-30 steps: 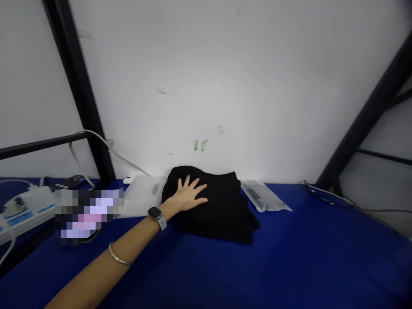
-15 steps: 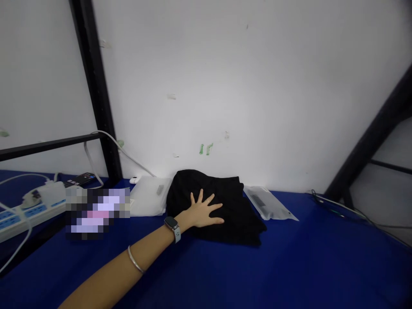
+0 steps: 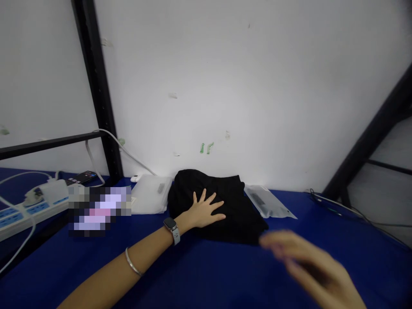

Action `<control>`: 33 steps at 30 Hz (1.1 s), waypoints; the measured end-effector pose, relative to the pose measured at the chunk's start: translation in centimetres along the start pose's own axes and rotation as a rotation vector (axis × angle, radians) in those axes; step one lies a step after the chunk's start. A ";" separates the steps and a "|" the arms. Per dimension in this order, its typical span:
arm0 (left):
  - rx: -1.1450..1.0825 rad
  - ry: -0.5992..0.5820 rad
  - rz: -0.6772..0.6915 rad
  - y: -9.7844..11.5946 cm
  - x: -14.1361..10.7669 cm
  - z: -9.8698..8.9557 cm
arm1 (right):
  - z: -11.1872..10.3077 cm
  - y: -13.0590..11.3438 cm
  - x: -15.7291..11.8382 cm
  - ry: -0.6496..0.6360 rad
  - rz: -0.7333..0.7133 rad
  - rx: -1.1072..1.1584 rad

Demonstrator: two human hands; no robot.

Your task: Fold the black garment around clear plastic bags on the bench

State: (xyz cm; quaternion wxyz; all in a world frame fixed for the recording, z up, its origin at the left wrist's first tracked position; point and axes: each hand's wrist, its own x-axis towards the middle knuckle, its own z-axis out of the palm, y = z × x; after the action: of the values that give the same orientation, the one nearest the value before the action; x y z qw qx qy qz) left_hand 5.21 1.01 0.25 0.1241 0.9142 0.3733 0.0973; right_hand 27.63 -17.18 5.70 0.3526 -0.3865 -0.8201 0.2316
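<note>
A black cloth [image 3: 231, 214], folded or bunched, lies on the blue surface [image 3: 206, 279] against the wall. My left hand [image 3: 204, 212] rests flat on it with the fingers spread; a watch and a silver bangle are on that arm. Near the cloth's lower right corner is my right hand [image 3: 309, 262], blurred by motion, thumb and fingers apart with nothing seen between them. Frosted plastic bags lie on both sides of the cloth, one at the left [image 3: 149, 195] and one at the right [image 3: 268, 201].
At the left are a white power strip [image 3: 41, 210] with plugs and cables, a dark box [image 3: 85, 177] and a pixelated item [image 3: 99, 210]. Black metal frame posts stand at the left [image 3: 99, 86] and right [image 3: 370, 133]. Thin cables [image 3: 337, 206] lie at the right.
My right hand has come into view at the lower right, close to the cloth's corner. My left hand stays spread on the cloth.
</note>
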 end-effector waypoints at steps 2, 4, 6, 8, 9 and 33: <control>0.044 0.040 0.038 -0.2 -0.6 -0.4 | -2.5 4.3 2.6 0.341 0.159 -0.310; 0.116 0.090 0.064 -0.5 -1.4 -0.7 | -4.1 9.0 4.6 0.335 0.263 -0.573; 0.194 0.146 0.065 -0.9 -2.2 -1.0 | -4.6 12.9 5.7 0.244 0.371 -0.793; 0.251 0.187 0.045 -1.3 -3.1 -1.1 | -4.3 15.3 6.0 0.174 0.478 -0.960; 0.266 0.195 0.029 -1.5 -3.5 -1.1 | -4.1 15.9 6.1 0.146 0.518 -1.018; 0.305 0.615 -0.122 -1.0 -3.6 -4.2 | 0.4 8.8 13.7 0.611 -0.129 -0.633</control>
State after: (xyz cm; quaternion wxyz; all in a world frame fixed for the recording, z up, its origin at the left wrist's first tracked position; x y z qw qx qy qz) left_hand 0.86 -0.23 3.65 -0.1267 0.8260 0.4576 0.3037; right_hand 25.31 -1.04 5.16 0.4567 -0.4744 -0.7312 -0.1783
